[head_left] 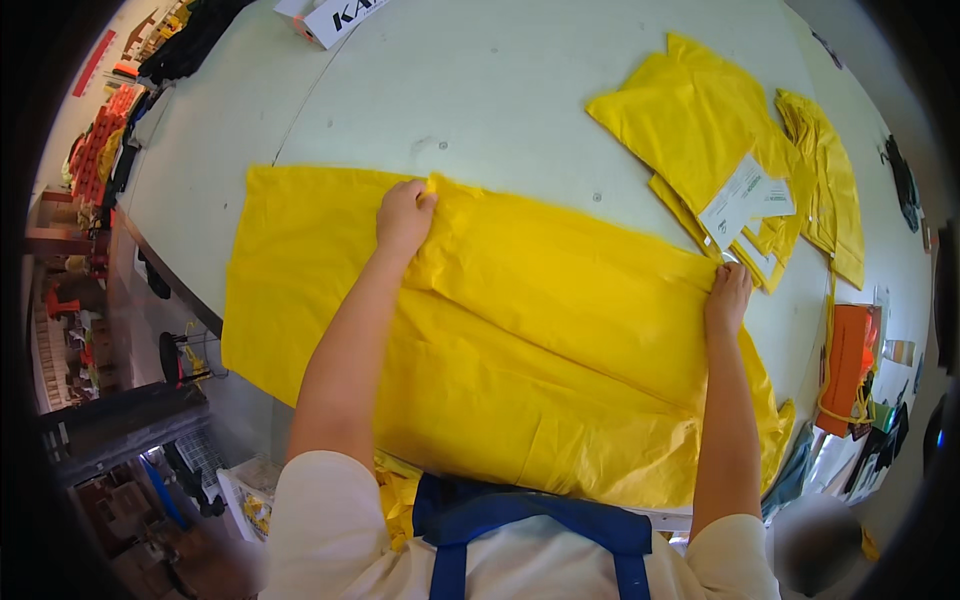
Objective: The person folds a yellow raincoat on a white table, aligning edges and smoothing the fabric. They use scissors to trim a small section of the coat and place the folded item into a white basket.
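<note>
A large sheet of shiny yellow fabric [560, 340], perhaps a garment piece, spreads across the near part of the table and hangs over its front edge. My left hand [405, 218] is closed on the far edge of the fabric near its middle, where the cloth bunches and folds. At the far right corner, my right hand [729, 292] pinches the same edge. Creases run through the cloth between my arms. Just beyond my right hand lie folded yellow pieces [690, 110] with white paper labels [740, 200] on them.
The pale table [480, 110] has a seam and small screw heads. A white box [325, 20] stands at its far edge. More yellow fabric [830, 180] lies at the right, near an orange box [848, 360]. Dark cloth [195, 45] lies at the far left.
</note>
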Action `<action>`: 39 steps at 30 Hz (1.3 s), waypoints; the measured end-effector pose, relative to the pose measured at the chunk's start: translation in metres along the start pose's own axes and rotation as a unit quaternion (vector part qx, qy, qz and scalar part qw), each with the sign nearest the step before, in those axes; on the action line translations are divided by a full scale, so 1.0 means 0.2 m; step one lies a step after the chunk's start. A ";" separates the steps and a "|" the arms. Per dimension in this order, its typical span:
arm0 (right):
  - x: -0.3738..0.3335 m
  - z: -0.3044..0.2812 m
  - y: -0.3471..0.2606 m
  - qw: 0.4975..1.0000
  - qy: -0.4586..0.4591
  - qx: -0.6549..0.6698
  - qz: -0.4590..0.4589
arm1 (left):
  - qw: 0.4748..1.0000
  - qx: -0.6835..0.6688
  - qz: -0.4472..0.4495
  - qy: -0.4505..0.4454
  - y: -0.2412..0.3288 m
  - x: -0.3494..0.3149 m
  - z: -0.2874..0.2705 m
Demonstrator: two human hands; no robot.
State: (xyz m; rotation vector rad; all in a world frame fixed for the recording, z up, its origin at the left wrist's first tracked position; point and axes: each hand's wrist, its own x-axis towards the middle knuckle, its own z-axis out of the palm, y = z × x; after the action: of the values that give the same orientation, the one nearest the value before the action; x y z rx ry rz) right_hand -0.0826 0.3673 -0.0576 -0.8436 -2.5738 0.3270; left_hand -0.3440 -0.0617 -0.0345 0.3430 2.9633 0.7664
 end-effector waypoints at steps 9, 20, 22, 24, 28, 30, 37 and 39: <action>0.26 -0.32 0.04 0.936 -0.348 0.033 0.047 | 0.845 0.409 0.125 -0.320 0.25 0.32 -0.19; -0.63 -1.29 -0.08 0.940 -0.108 0.067 -0.316 | 0.882 0.110 0.446 0.103 -0.14 -0.89 -0.92; -0.93 -1.33 -0.09 0.945 -0.136 0.078 -0.288 | 0.892 0.112 0.437 0.023 -0.25 -1.23 -0.92; -1.14 -1.29 -0.11 0.934 -0.154 0.046 -0.319 | 0.916 0.107 0.372 -0.110 -0.34 -1.45 -0.87; -1.30 -1.17 -0.05 0.926 -0.263 -0.023 -0.268 | 0.938 0.071 0.311 -0.139 -0.14 -1.51 -0.73; -1.18 -1.21 -0.09 0.902 -0.350 0.026 -0.252 | 0.948 0.087 0.285 -0.109 -0.03 -1.53 -0.59; -0.79 -1.25 0.58 0.981 -0.148 -0.085 -0.091 | 0.935 0.193 0.279 -0.107 -0.13 -1.49 -0.23; -0.73 -1.20 0.61 0.967 -0.225 -0.071 -0.095 | 0.936 0.188 0.275 -0.117 -0.12 -1.49 -0.21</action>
State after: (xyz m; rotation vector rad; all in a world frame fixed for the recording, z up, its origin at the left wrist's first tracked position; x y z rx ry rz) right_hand 0.1942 0.3978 0.0692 -0.6145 -3.1059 0.3055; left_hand -0.0634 -0.1709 -0.0080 1.2278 2.7749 0.1432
